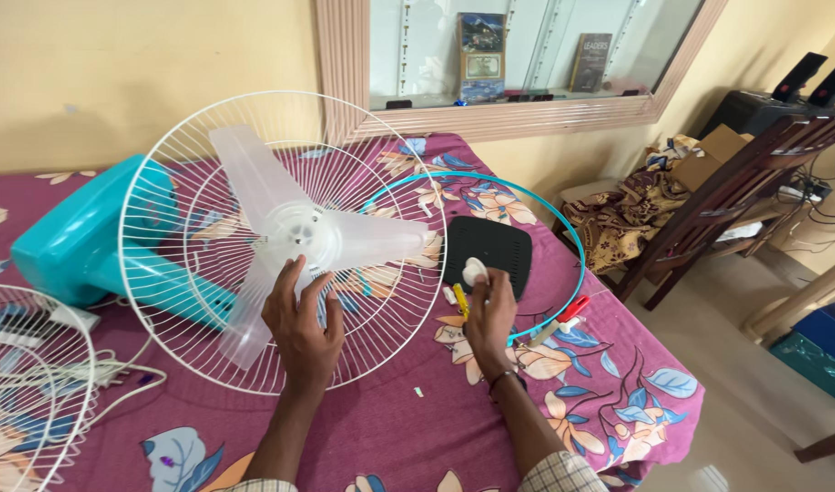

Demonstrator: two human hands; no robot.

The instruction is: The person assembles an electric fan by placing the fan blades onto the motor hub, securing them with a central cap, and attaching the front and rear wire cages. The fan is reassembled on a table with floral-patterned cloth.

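From the head view, my left hand lies flat and open on the fan's rear grille, fingers spread and pointing up toward the hub, which sits just beyond the fingertips. My right hand is curled around a small white cap, pinched at the fingertips just over the near edge of a black plate. The hub lies to the left of the right-hand fingers and slightly farther from me, with the nearest blade's long axis running from the hub toward that hand; the left hand is clearly the nearer of the two to the hub. I count three translucent blades, one hub, one cap. Just left of the right fingers lies a yellow-handled tool; to their right, near the cloth's edge, a red-handled one. A teal ring curves around behind the plate. The fan's teal body lies beyond the left fingers, on the far side of the grille. A second grille rests well left of the left hand, so two grilles in all, everything on a floral cloth.
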